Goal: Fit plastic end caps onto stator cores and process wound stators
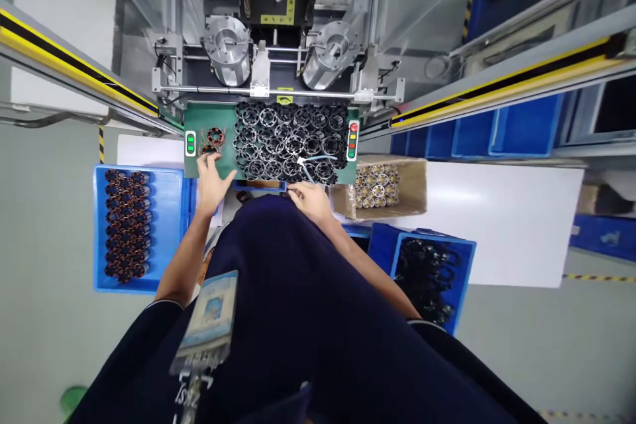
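My left hand [212,179] reaches onto the green work surface [203,120], its fingers closed around a copper-wound stator [209,150]. A second wound stator [215,135] lies just beyond it. My right hand [308,199] rests at the near edge of the surface, fingers curled next to a white nozzle with a pale blue hose [307,164]; what it grips is hidden. A dense pile of black ring-shaped parts [288,139] covers the middle and right of the surface.
A blue bin of wound stators [126,225] stands at my left. A cardboard box of silvery ring parts [377,187] and a blue bin of black rings [427,278] stand at my right. The machine's two metal cylinders [228,50] sit behind the surface, between yellow-striped guard rails.
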Available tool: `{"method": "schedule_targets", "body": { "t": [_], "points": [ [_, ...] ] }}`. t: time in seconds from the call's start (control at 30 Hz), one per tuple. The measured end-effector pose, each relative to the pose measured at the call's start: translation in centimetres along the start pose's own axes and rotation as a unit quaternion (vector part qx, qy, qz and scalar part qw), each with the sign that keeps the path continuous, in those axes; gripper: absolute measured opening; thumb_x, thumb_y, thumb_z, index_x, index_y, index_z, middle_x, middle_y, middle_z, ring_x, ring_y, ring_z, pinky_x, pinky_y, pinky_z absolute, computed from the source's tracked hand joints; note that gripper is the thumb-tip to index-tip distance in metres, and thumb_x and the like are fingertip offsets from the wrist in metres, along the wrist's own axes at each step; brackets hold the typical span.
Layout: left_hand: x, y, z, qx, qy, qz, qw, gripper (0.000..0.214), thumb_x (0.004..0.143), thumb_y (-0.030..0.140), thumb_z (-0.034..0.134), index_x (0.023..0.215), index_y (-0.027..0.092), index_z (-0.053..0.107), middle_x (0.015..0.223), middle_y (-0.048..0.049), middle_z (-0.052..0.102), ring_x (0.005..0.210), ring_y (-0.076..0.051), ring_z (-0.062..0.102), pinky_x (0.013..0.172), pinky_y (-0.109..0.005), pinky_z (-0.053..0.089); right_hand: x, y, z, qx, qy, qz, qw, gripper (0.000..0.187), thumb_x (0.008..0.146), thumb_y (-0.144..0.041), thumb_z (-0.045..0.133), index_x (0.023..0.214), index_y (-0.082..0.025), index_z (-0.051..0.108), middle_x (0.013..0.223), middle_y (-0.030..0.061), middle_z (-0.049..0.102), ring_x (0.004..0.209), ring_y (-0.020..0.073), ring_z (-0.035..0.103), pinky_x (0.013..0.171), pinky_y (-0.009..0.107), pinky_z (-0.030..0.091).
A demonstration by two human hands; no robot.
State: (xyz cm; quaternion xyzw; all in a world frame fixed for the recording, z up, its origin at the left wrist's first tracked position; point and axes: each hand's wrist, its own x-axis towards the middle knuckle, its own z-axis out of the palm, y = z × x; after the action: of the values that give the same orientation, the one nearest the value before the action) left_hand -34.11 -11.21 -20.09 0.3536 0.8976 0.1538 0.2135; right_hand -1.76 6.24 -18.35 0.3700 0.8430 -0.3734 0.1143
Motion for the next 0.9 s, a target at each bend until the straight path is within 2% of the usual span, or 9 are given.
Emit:
{"method": "schedule_targets", "body": {
  "t": [0.1,0.2,0.3,0.4,0.53,0.63,0.73,0.83,0.9],
  "points": [
    [-2.3,2.6,2.0,-0.068,-0.014,0.044,0.997,0.071,0.112,0.037,0.096,0.172,0.022,0.06,0.187,-0.0276,0.051,0.187,-0.042,0.055,0.161,-0.056,0.045,1.6,-0.3,-0.5,-0.01,0.04,-0.02,0.999,0.039,0.128,-0.038,0.063,0.145,-0.025,0.095,0.133,0.0168,0.091,0.136,0.0369,0.082,0.129,0.05,0.063],
    [-2.8,5.4,3.7,-0.098,-0.019,0.072,0.992,0.067,0.113,0.037,0.096,0.17,0.024,0.063,0.185,-0.0255,0.053,0.184,-0.041,0.058,0.159,-0.055,0.048,3.1,0.1,-2.6,-0.035,0.096,-0.022,0.995,0.047,0.13,-0.042,0.055,0.151,-0.022,0.092,0.152,0.022,0.083,0.149,0.0423,0.073,0.137,0.057,0.059],
    [-1.5,8.4,4.5,-0.097,-0.005,0.105,0.99,0.061,0.117,0.039,0.093,0.17,0.025,0.067,0.186,-0.0242,0.052,0.185,-0.04,0.056,0.158,-0.054,0.049,5.1,0.9,-4.8,-0.064,0.129,-0.026,0.989,0.049,0.13,-0.044,0.055,0.157,-0.022,0.089,0.172,0.0247,0.073,0.159,0.0481,0.065,0.141,0.067,0.055],
    [0.8,11.3,4.9,-0.07,-0.009,0.136,0.988,0.055,0.121,0.044,0.089,0.17,0.026,0.071,0.187,-0.0233,0.055,0.18,-0.04,0.06,0.155,-0.055,0.052,7.6,1.3,-6.1,-0.089,0.123,-0.049,0.987,0.045,0.125,-0.041,0.065,0.157,-0.02,0.088,0.187,0.0255,0.065,0.171,0.0527,0.056,0.142,0.073,0.052],
    [3.4,14.3,5.4,-0.006,-0.049,0.132,0.99,0.045,0.124,0.047,0.083,0.161,0.022,0.079,0.183,-0.0245,0.064,0.172,-0.046,0.063,0.149,-0.06,0.056,10.2,1.0,-6.8,-0.112,0.09,-0.088,0.986,0.037,0.12,-0.032,0.069,0.147,-0.018,0.091,0.19,0.0263,0.066,0.176,0.0537,0.052,0.145,0.077,0.048],
    [4.2,15.3,5.6,0.027,-0.063,0.11,0.992,0.036,0.127,0.045,0.076,0.151,0.02,0.084,0.182,-0.025,0.067,0.171,-0.048,0.063,0.145,-0.06,0.058,11.1,0.6,-7.1,-0.118,0.072,-0.113,0.984,0.035,0.12,-0.026,0.065,0.142,-0.018,0.091,0.185,0.0267,0.071,0.172,0.0514,0.056,0.147,0.078,0.045],
    [4.1,15.7,5.2,0.034,-0.064,0.103,0.992,0.032,0.129,0.043,0.071,0.146,0.022,0.087,0.179,-0.0231,0.07,0.168,-0.047,0.064,0.142,-0.06,0.059,10.8,0.2,-7.6,-0.11,0.065,-0.129,0.983,0.034,0.12,-0.022,0.064,0.143,-0.02,0.089,0.19,0.0243,0.069,0.173,0.0489,0.056,0.15,0.077,0.042],
    [3.3,15.7,3.6,0.019,-0.043,0.098,0.994,0.03,0.128,0.045,0.074,0.144,0.022,0.086,0.175,-0.0218,0.069,0.164,-0.044,0.066,0.139,-0.057,0.062,9.3,-0.2,-8.8,-0.083,0.085,-0.129,0.985,0.027,0.124,-0.028,0.066,0.139,-0.023,0.087,0.2,0.0218,0.06,0.179,0.0481,0.052,0.151,0.074,0.043],
    [2.5,15.5,1.9,-0.016,-0.009,0.104,0.994,0.029,0.127,0.048,0.077,0.14,0.023,0.085,0.167,-0.0193,0.07,0.156,-0.04,0.07,0.137,-0.053,0.063,7.7,-0.7,-10.1,-0.044,0.11,-0.132,0.984,0.022,0.126,-0.036,0.068,0.134,-0.023,0.083,0.198,0.022,0.059,0.18,0.0452,0.055,0.148,0.067,0.051]
  ]
}}
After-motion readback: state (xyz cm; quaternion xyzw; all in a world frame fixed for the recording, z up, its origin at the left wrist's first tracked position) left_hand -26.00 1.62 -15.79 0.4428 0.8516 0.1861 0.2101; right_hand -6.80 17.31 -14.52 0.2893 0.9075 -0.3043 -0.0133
